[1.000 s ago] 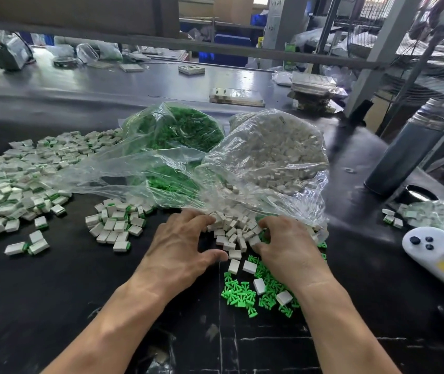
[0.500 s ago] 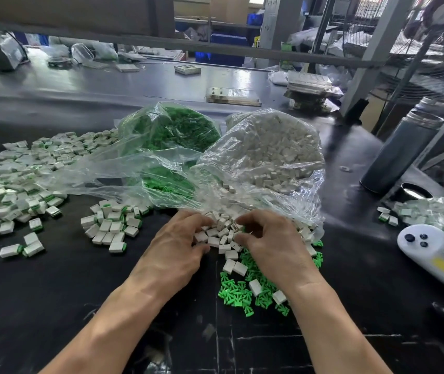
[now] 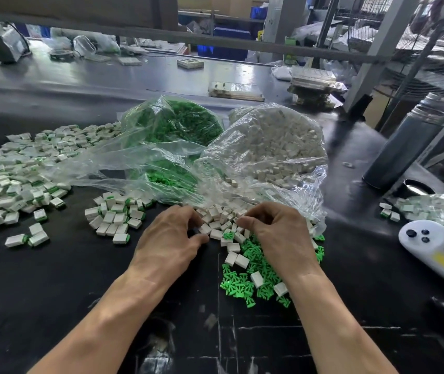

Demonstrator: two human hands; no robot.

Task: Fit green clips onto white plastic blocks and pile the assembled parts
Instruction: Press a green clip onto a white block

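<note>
Loose white blocks [image 3: 220, 217] spill from the mouth of a clear bag of white blocks [image 3: 272, 141]. Loose green clips [image 3: 250, 276] lie just in front of them, with a few blocks mixed in. My left hand [image 3: 172, 236] sits at the left edge of the spill, its fingers and thumb curled round a white block [image 3: 205, 228]. My right hand [image 3: 280, 233] is at the right edge over the clips, fingers curled inward with the tips among the blocks; what they hold is hidden. Assembled parts form a small pile [image 3: 115, 214] and a large pile [image 3: 13, 174] to the left.
A clear bag of green clips [image 3: 172, 122] lies behind the spill, its loose plastic spreading left. At the right are a white handheld device [image 3: 431, 247], another bag of parts [image 3: 442, 209] and a dark metal flask [image 3: 404, 147]. The black bench [image 3: 53, 279] carries trays at the back.
Both hands have drawn closer together and moved up from the green clips into the white blocks, and their fingers have curled in.
</note>
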